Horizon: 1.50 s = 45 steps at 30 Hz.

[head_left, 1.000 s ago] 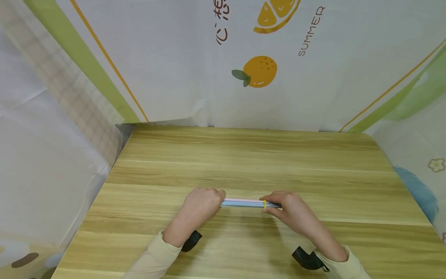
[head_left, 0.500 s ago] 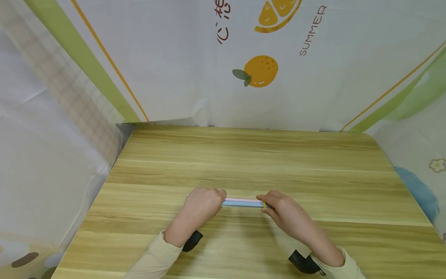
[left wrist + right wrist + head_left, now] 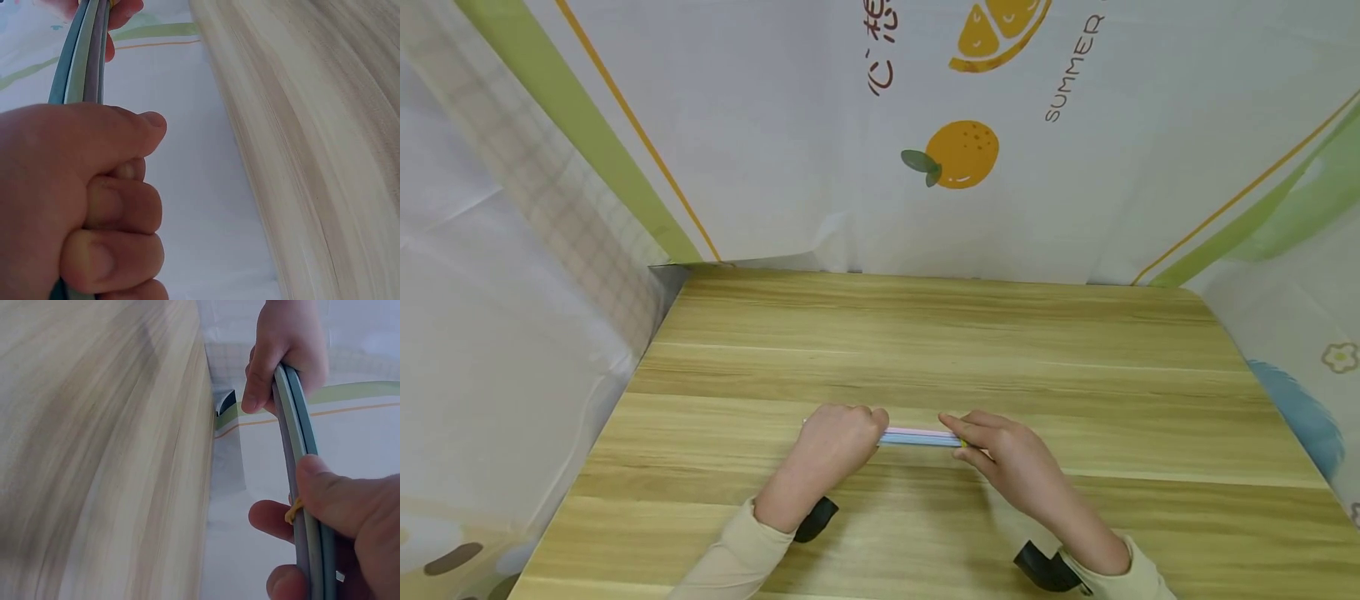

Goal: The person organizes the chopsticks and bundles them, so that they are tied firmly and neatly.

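The bundle of coloured sticks (image 3: 919, 437) is in the air, a yellow band (image 3: 292, 512) round it! Left hand (image 3: 838, 440) grips it in a fist, right hand (image 3: 1011, 458) pinches it by the band, all above the wooden desk (image 3: 925, 350), a fruit-print cloth (image 3: 775, 150) behind.

A bundle of pastel rods (image 3: 920, 437), yellow band (image 3: 294, 511) around it, spans left hand (image 3: 835, 443) to right hand (image 3: 1018, 457)

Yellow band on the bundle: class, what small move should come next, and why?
Probably slide the yellow band toward the left hand: the right hand pinches the bundle at the band, the left grips farther along, and exposed length lies between.
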{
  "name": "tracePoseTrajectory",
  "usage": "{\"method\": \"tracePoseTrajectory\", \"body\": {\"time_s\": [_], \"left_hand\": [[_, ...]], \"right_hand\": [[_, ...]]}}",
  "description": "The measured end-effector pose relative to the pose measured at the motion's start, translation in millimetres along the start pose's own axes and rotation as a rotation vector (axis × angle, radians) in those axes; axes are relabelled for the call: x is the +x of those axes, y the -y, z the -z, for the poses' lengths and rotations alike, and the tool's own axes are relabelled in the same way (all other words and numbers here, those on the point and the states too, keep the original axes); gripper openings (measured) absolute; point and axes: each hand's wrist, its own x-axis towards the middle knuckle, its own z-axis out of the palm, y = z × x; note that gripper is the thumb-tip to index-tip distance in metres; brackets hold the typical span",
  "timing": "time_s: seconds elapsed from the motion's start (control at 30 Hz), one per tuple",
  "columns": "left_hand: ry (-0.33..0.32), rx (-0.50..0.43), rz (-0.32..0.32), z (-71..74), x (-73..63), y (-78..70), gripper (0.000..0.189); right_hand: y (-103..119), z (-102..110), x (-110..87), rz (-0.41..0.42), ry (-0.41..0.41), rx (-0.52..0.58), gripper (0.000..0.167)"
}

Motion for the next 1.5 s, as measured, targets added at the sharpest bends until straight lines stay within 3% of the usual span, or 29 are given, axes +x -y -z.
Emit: {"method": "tracePoseTrajectory", "body": {"time_s": [0.2,0.33,0.47,0.63,0.8,1.07,1.3,1.5], "left_hand": [[0.005,-0.006,0.004,-0.6,-0.8,0.1,0.032],[-0.004,-0.013,0.005,-1.7,-2.1,0.1,0.036],[0.001,-0.033,0.012,-3.1,-3.0,1.2,0.037],[0.012,-0.026,0.017,-4.2,-3.0,2.3,0.037],[0.022,-0.023,-0.001,-4.1,-2.2,1.0,0.04],[0.02,-0.004,0.017,-1.2,-0.9,-1.2,0.038],[0.007,-0.012,0.017,-1.7,0.5,-2.4,0.039],[0.01,0.008,0.01,-2.1,1.4,-3.9,0.037]], "right_hand": [[0.2,-2.3,0.5,-0.008,0.002,0.0,0.053],[3.2,2.3,0.9,-0.09,0.051,0.008,0.055],[2.7,11.6,0.3,-0.158,0.092,-0.017,0.039],[-1.4,20.5,0.9,-0.071,0.114,-0.125,0.015],[0.0,20.2,4.7,0.017,0.208,-0.117,0.01],[-1.6,16.2,6.5,0.021,0.249,-0.072,0.016],[-5.0,11.6,4.2,-0.01,0.188,-0.034,0.035],[-2.8,7.5,2.1,-0.029,0.132,-0.081,0.046]]}}
